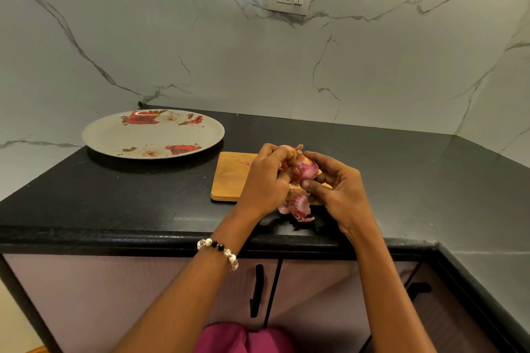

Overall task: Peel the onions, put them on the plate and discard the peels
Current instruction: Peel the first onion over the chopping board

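Beside bare plate (114, 135), both hands hold onion (308, 167).

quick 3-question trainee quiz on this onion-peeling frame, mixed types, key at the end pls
1. True or false: the floral plate already has a peeled onion on it.
2. Multiple choice: the loose peels lie
A. on the plate
B. at the near edge of the cutting board, below the hands
C. on the floor
3. Short answer: which hand or hands have a grip on the onion?

Key
1. False; nothing lies on the plate.
2. B
3. Both: the left hand and the right hand hold it above the board.
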